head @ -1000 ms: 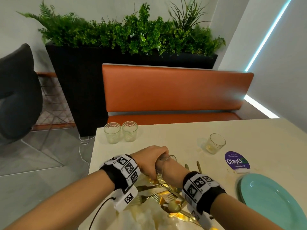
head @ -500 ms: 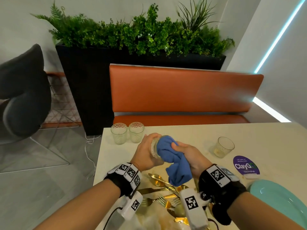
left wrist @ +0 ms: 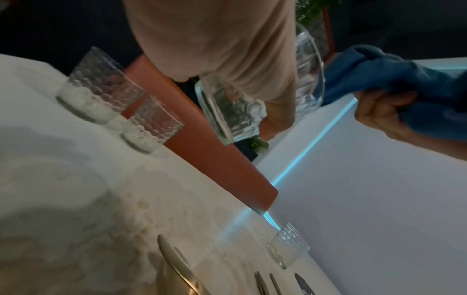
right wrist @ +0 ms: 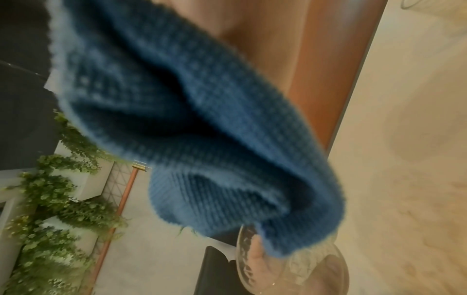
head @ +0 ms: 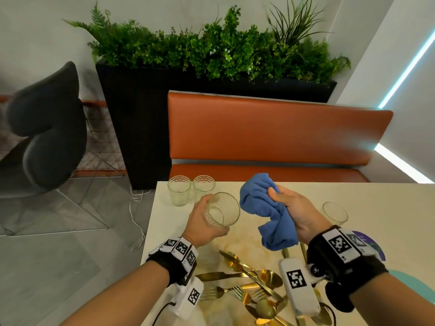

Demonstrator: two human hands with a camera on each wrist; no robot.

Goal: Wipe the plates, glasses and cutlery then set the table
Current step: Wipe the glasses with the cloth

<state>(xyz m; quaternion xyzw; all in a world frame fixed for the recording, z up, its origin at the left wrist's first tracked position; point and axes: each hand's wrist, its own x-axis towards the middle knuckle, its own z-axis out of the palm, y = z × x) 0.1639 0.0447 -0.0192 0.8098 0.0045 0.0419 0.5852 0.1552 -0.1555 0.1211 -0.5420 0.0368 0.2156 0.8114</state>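
Half a second back the blue cloth (head: 268,211) was stuffed into the glass (head: 222,209); now it is out, and the two sit side by side above the table (head: 294,191). The left hand (head: 202,225) curls round the glass, which lies tilted on its side with its mouth turned toward 3 o'clock. The right hand (head: 299,216) is clenched on the bunched cloth just beyond that mouth, so the glass's long axis points straight at it. The cloth hand appears better placed to go back in. Two dimpled glasses (head: 190,190) stand upright at 11 o'clock of the left hand, a fourth glass (head: 335,212) at 3 o'clock of the right. Gold cutlery (head: 249,285) lies heaped at 6 o'clock on the pale marbled top. Beyond it are an orange bench (head: 270,132), a dark planter (head: 138,118) and a grey chair (head: 49,128).
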